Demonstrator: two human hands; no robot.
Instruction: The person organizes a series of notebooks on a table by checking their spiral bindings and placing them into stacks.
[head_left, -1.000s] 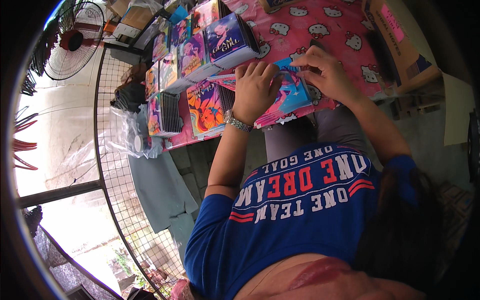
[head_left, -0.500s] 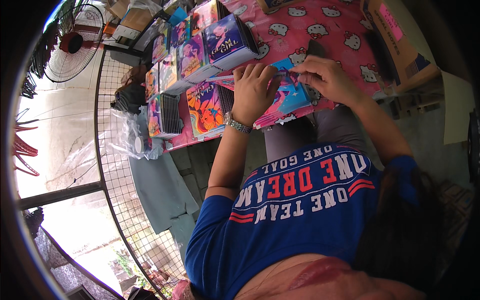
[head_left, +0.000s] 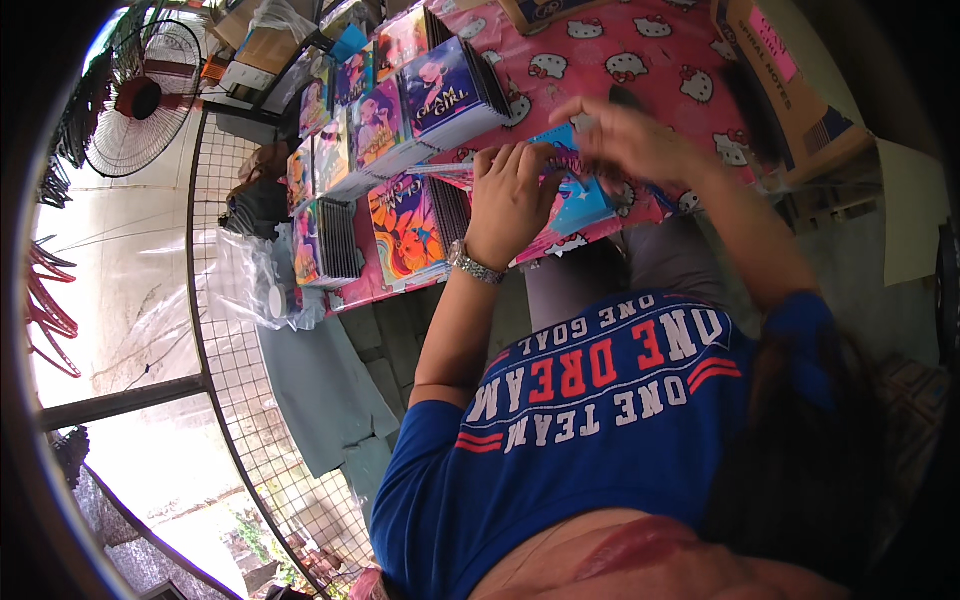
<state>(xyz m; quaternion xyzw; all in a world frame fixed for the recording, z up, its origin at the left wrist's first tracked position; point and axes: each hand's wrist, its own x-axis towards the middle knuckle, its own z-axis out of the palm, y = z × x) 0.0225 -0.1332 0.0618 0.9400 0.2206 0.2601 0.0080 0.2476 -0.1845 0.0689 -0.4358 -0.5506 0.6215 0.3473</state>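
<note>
Holds blue-and-pink notebook (head_left: 588, 205) in left hand (head_left: 508, 200); has that grip nearly closed, with fingers bent over upper edge and thumb along right side; wears silver watch (head_left: 472, 263) on left wrist; has right hand (head_left: 640, 148) about half open over right end of notebook, with fingers spread and one stretched toward far side; blurs at right fingertips; cannot tell whether touching notebook or just above, nor whether pinching anything small.

Has notebook at near edge of table (head_left: 590, 66), on pink patterned cover, in front of lap; shows blue face to right of left hand, thin pink-edged part jutting out left from under same hand.

Has orange-and-purple notebook stack (head_left: 405, 232) just left of left hand, near but apart from fingers; shows more notebook stacks (head_left: 440, 90) beyond, packed side by side, plus smaller stack (head_left: 322, 240) at table's left end; has open cardboard box (head_left: 790, 95) at far right, well apart from left hand; shows black fan (head_left: 140, 98) at upper left.
</note>
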